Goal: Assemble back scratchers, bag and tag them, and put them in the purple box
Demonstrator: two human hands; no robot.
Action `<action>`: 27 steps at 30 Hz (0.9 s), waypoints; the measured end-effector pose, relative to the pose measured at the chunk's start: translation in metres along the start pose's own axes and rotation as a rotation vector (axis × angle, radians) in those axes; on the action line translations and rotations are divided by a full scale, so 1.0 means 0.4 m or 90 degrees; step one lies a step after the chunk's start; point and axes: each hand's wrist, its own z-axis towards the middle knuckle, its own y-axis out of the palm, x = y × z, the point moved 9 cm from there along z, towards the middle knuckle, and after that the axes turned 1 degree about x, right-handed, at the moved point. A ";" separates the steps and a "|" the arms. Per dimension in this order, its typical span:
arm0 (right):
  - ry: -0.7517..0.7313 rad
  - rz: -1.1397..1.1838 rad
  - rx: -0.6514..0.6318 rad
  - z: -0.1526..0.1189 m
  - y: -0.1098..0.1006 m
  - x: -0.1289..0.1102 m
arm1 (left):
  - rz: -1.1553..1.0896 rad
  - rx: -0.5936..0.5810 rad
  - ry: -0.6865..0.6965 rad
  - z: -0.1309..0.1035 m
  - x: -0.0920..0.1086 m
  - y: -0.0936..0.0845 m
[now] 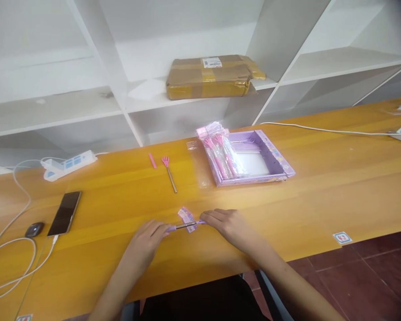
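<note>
Between my hands is a slim back scratcher with a metal shaft and purple ends, held level just above the table. My left hand is closed round its purple handle. Fingers of my right hand grip the other purple end and mostly cover it. A small printed card lies under the shaft. Farther back, a pink-headed back scratcher with a bare metal shaft rests beside a loose pink handle sleeve.
A purple box stands at the back, with bagged pink back scratchers inside. On the left are a power strip, phone, mouse and cables. A taped carton sits on the white shelf.
</note>
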 end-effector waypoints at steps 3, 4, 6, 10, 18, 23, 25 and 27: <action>0.030 -0.015 0.052 -0.056 -0.066 0.076 | 0.047 -0.002 -0.012 -0.043 -0.085 -0.053; 0.050 -0.041 0.084 -0.092 -0.105 0.115 | 0.070 0.008 -0.023 -0.067 -0.127 -0.083; 0.112 -0.133 0.166 -0.188 -0.205 0.203 | 0.112 0.051 -0.037 -0.124 -0.211 -0.158; 0.316 -0.296 0.234 -0.386 -0.372 0.361 | 0.175 0.146 -0.057 -0.227 -0.318 -0.285; 0.403 -0.266 0.204 -0.410 -0.373 0.363 | 0.229 0.164 -0.032 -0.210 -0.281 -0.244; 0.476 -0.141 0.216 -0.413 -0.348 0.388 | 0.195 0.160 -0.056 -0.199 -0.285 -0.224; 0.530 -0.118 0.233 -0.430 -0.348 0.403 | 0.190 0.156 -0.062 -0.199 -0.285 -0.222; 0.571 -0.117 0.246 -0.445 -0.349 0.410 | 0.184 0.157 -0.055 -0.199 -0.280 -0.223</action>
